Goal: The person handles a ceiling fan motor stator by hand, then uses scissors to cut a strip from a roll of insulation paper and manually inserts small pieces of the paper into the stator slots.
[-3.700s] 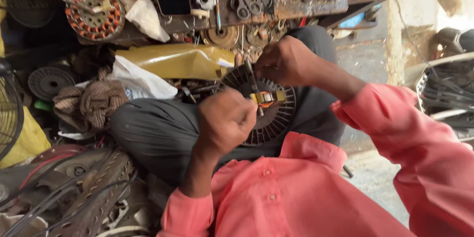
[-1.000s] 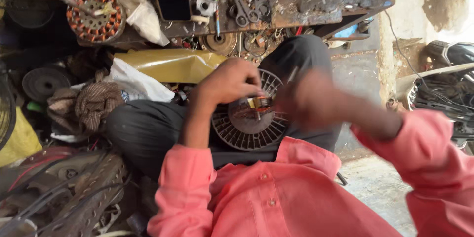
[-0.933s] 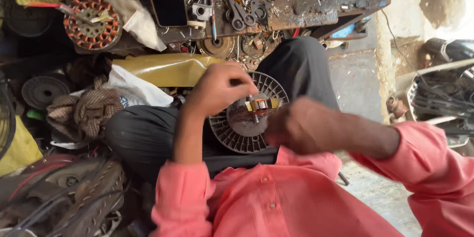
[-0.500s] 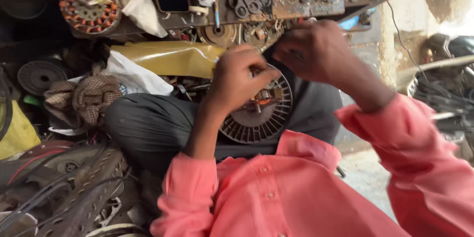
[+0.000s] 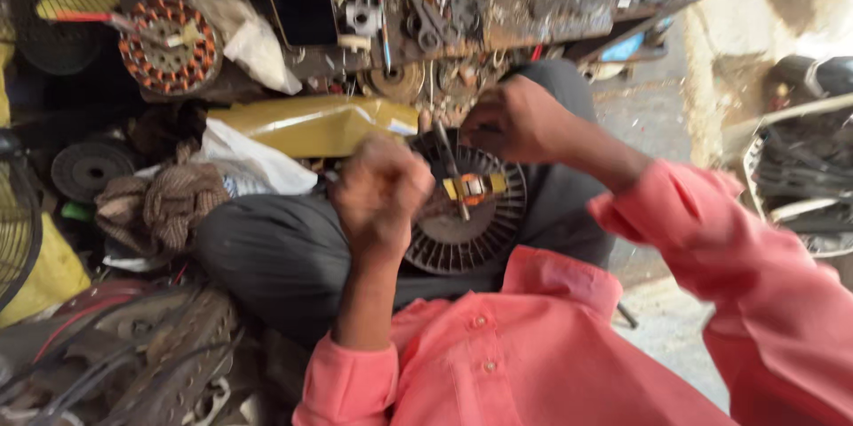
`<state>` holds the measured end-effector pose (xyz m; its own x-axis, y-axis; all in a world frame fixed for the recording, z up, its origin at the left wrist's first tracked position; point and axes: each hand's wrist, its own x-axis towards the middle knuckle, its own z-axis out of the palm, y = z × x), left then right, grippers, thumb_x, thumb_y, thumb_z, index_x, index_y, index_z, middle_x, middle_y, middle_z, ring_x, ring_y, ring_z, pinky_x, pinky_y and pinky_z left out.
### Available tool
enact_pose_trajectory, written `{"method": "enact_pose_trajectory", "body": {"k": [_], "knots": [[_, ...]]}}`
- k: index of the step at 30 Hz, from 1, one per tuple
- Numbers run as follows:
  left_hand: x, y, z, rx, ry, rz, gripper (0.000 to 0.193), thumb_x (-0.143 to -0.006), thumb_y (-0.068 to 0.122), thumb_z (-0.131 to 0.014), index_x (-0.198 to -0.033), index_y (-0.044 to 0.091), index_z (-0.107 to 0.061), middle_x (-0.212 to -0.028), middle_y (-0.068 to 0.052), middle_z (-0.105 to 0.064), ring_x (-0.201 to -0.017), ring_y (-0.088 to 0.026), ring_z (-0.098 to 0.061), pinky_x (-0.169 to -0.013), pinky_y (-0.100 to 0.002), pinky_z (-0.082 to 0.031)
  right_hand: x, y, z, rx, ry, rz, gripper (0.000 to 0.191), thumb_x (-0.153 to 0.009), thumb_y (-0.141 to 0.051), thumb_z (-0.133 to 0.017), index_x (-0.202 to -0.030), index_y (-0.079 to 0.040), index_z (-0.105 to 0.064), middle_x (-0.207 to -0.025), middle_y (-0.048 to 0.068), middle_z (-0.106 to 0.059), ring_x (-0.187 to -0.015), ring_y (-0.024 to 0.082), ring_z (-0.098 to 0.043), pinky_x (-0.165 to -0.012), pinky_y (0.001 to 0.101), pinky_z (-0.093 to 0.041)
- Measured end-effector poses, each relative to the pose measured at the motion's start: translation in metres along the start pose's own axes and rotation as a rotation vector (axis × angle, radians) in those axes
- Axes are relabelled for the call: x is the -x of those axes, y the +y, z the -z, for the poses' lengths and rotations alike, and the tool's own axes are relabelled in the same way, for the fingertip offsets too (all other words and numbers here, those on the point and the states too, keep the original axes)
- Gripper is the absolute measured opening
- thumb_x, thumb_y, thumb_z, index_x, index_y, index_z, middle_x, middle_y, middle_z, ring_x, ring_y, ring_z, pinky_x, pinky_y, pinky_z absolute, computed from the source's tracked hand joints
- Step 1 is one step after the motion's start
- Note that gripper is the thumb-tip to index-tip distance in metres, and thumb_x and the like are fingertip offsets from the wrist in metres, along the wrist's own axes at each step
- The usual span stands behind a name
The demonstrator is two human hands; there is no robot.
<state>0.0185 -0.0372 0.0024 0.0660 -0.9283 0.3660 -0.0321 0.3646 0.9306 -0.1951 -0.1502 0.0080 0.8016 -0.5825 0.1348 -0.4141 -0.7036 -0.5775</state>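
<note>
Stator core, dark, round, radially slotted

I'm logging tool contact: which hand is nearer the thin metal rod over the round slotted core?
Right. The right hand grips the rod at its upper end; the left hand is fisted beside it, over the core edge.

Left hand balled in a loose fist, forearm bare, wrist bent. Right hand pinched shut further out, pink sleeve covering the arm.
</note>
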Motion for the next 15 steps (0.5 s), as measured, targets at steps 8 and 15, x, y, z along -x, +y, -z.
{"method": "enact_pose_trajectory", "body": {"k": [8,15], "knots": [[-0.057,-0.028,0.014,-0.177,-0.644,0.199,0.010,-0.079,0.012,-0.084,-0.084,0.005,-0.077,-0.083,-0.006,-0.071,-0.076,-0.020,-0.071,-0.070,-0.033,-0.054,0.031,-0.082,0.023,0.188,-0.411,-0.043,0.011,-0.078,-0.022,-0.076,-0.086,-0.016,-0.073,-0.072,0.008,-0.067,-0.065,0.029,-0.066,-0.055,0.0435,-0.051],[0.031,0.009,0.006,-0.359,-0.173,-0.276,0.009,-0.086,0.004,-0.081,-0.088,0.007,-0.073,-0.080,-0.006,-0.065,-0.070,-0.019,-0.061,-0.064,-0.030,-0.047,-0.004,-0.039,0.004,-0.095,-0.141,-0.035,0.032,-0.062,-0.015,-0.075,-0.094,-0.013,-0.078,-0.085,0.006,-0.071,-0.071,0.028,-0.068,-0.061,0.0396,-0.053]]}}
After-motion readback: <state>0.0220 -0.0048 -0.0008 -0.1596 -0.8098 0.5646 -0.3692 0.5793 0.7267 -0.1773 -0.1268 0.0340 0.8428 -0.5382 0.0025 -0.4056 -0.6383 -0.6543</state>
